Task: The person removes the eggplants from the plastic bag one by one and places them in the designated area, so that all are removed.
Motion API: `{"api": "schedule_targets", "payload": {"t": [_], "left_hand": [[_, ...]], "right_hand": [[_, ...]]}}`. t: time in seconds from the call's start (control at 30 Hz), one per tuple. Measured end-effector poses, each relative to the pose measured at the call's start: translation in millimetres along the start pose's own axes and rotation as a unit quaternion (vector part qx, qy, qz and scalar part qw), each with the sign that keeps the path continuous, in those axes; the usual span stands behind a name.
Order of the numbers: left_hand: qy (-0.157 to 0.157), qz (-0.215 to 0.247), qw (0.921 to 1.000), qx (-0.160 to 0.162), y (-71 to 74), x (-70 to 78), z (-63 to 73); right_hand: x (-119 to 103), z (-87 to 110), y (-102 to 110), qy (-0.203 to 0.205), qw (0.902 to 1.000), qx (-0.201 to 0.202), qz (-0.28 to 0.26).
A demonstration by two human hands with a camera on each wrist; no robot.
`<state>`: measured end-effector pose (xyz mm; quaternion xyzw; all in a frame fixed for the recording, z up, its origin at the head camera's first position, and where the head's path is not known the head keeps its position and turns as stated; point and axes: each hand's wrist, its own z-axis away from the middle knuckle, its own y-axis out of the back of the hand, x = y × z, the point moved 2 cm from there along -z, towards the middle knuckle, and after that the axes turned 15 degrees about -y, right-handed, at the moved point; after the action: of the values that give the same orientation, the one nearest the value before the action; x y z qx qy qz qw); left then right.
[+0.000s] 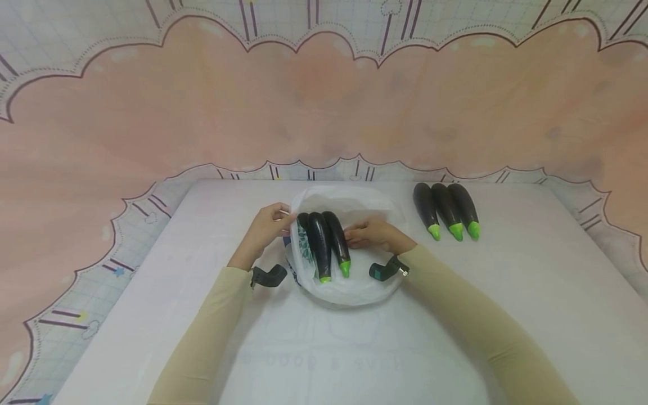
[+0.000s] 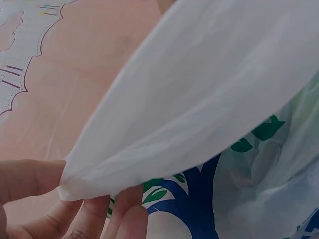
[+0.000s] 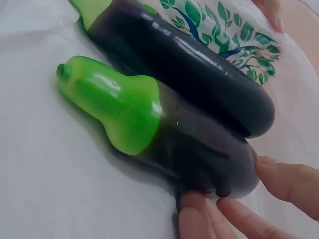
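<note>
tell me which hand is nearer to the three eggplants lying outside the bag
Right. The right hand, holding an eggplant in the plastic bag, is left of the three eggplants outside it; the left hand pinches the bag farther away, on its opposite side.

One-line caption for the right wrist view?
Right-hand grip on the rounded end of a green-capped eggplant, another eggplant beside it, against a leaf-printed white bag.
</note>
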<state>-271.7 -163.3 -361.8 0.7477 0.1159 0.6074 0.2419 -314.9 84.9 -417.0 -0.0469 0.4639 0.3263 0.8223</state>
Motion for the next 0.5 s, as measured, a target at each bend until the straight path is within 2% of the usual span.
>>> {"api": "schedule_targets", "payload": {"t": [0.27,0.5], "left_hand": [[0.000,0.005,1.0000,0.001,0.9,3.3,0.3],[0.001,0.005,1.0000,0.003,0.6,4.0,0.2]], "right_hand": [[1.0,-4.2,-3.9,0.007,0.9958,-0.054,-0.073],[2.6,-7.2,-4.0,-0.003,0.9932,-0.067,-0.095]]}}
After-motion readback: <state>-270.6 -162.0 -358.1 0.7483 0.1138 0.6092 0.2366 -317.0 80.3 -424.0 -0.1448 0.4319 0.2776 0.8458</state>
